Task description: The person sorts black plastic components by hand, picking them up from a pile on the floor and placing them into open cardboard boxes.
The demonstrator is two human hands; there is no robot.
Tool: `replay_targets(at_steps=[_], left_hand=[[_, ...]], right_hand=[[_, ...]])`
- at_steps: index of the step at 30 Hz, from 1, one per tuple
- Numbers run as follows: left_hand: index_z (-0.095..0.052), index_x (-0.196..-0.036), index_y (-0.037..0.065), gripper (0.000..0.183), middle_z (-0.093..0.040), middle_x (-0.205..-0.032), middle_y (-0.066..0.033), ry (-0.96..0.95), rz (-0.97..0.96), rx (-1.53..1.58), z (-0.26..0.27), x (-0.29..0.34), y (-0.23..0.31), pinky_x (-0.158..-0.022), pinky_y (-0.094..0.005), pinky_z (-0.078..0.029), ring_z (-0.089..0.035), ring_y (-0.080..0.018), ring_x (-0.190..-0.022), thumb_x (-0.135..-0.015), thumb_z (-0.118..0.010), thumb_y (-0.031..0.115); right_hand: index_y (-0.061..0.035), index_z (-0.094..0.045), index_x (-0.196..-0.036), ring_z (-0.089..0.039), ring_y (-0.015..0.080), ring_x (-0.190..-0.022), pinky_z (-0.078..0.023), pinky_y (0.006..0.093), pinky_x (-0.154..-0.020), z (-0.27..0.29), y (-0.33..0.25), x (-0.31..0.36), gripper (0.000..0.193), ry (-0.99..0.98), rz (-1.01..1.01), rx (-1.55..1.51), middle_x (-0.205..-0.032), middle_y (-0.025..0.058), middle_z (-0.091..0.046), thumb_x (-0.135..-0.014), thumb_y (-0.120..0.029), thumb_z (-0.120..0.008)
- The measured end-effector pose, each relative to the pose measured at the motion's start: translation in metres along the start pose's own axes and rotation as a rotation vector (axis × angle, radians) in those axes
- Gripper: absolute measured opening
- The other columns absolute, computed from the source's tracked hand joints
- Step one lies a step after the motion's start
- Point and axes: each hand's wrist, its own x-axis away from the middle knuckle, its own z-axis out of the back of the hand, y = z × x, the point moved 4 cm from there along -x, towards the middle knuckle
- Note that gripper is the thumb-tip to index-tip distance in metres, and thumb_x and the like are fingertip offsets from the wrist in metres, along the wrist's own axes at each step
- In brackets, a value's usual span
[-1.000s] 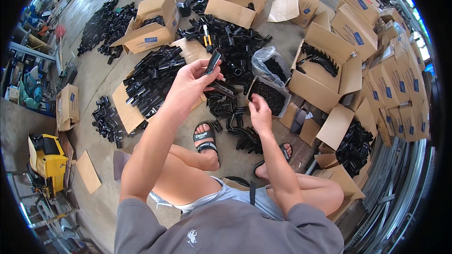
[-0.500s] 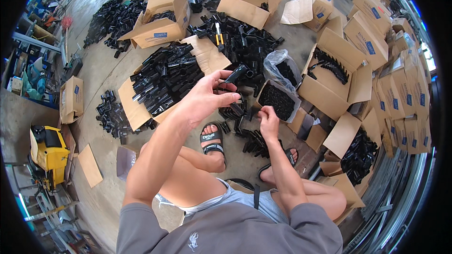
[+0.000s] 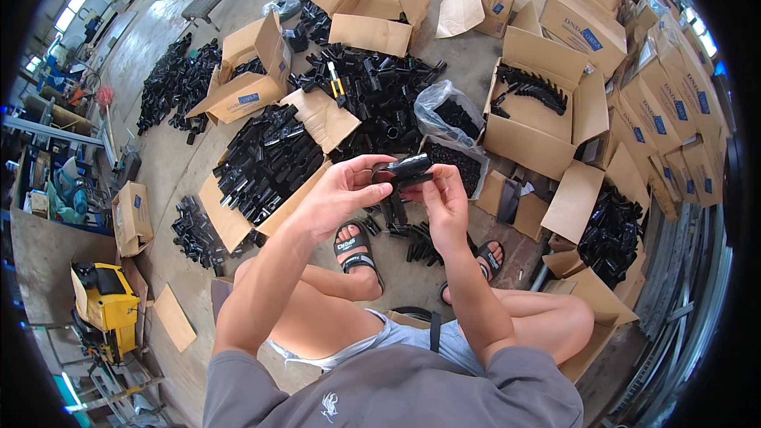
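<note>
A black tubular fitting (image 3: 409, 165) with a sleeve-like end and a leg pointing down is held up in front of my knees. My left hand (image 3: 341, 194) grips its left end between thumb and fingers. On the other side, my right hand (image 3: 445, 200) pinches the fitting's right end; whether a small piece sits in those fingertips is hidden. Just behind my right hand stands a tub (image 3: 482, 181) of small black pieces, and next to it a clear plastic bag (image 3: 428, 115) holding more. Below the fitting, several black parts (image 3: 424, 247) lie on the floor between my feet.
An open carton heaped with black fittings (image 3: 265, 162) is at left, with a larger pile (image 3: 388, 83) behind my hands. A yellow-handled tool (image 3: 336, 83) lies on that pile. An open carton (image 3: 527, 139) holds a row of fittings at right. Stacked cartons (image 3: 670, 111) stand beyond it.
My right hand has come up from beside the tub to the fitting, and both hands are now on it. My left hand has turned the fitting flatter. The view has shifted.
</note>
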Motion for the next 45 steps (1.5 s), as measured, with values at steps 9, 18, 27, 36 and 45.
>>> replay_targets(at_steps=[9,18,27,36,45], left_hand=[[-0.054,-0.145,0.000,0.053,-0.067,-0.130,-0.0062,-0.002,-0.011,-0.108,-0.017,-0.003,-0.004,-0.104,-0.0284,-0.050,-0.063,-0.0104,-0.115,-0.095,-0.071,0.001],[-0.050,-0.145,-0.001,0.055,-0.066,-0.130,-0.0094,0.040,-0.109,-0.235,-0.023,-0.002,0.001,-0.100,-0.0296,-0.053,-0.063,-0.0127,-0.116,-0.094,-0.069,-0.006],[-0.061,-0.129,0.002,0.046,-0.072,-0.113,-0.0046,0.090,0.107,-0.161,-0.011,-0.005,-0.031,-0.087,-0.0259,-0.054,-0.067,-0.0088,-0.102,-0.088,-0.081,0.003],[-0.064,-0.125,0.001,0.040,-0.073,-0.112,-0.0056,0.126,-0.022,-0.035,-0.030,-0.010,-0.033,-0.093,-0.0280,-0.056,-0.069,-0.0110,-0.103,-0.089,-0.080,0.000],[-0.061,-0.128,-0.004,0.038,-0.073,-0.114,-0.0093,0.274,-0.095,-0.107,0.002,-0.003,-0.003,-0.096,-0.0284,-0.054,-0.068,-0.0121,-0.105,-0.093,-0.075,0.003]], right_hand=[[-0.0046,-0.054,-0.115,-0.069,0.0141,-0.097,-0.063,0.0326,-0.088,0.010,-0.005,0.005,0.027,0.130,-0.200,-0.095,-0.107,0.0085,-0.067,-0.096,-0.005,-0.074],[-0.0012,-0.055,-0.138,-0.069,0.0161,-0.104,-0.061,0.0329,-0.090,0.006,-0.013,0.005,0.043,0.141,-0.285,-0.181,-0.119,0.0096,-0.068,-0.100,-0.012,-0.070],[0.0019,-0.056,-0.130,-0.070,0.0162,-0.102,-0.061,0.0330,-0.092,0.007,-0.011,0.005,0.034,0.159,-0.268,-0.260,-0.117,0.0104,-0.069,-0.101,-0.011,-0.069],[0.0016,-0.055,-0.131,-0.071,0.0158,-0.099,-0.061,0.0324,-0.091,0.017,-0.013,0.002,0.039,0.201,-0.215,-0.226,-0.115,0.0104,-0.070,-0.100,-0.016,-0.072],[-0.0050,-0.065,-0.128,-0.070,0.0122,-0.088,-0.049,0.0243,-0.070,0.169,0.041,-0.057,0.035,0.485,-0.277,0.342,-0.106,0.0055,-0.074,-0.108,-0.033,-0.059]])
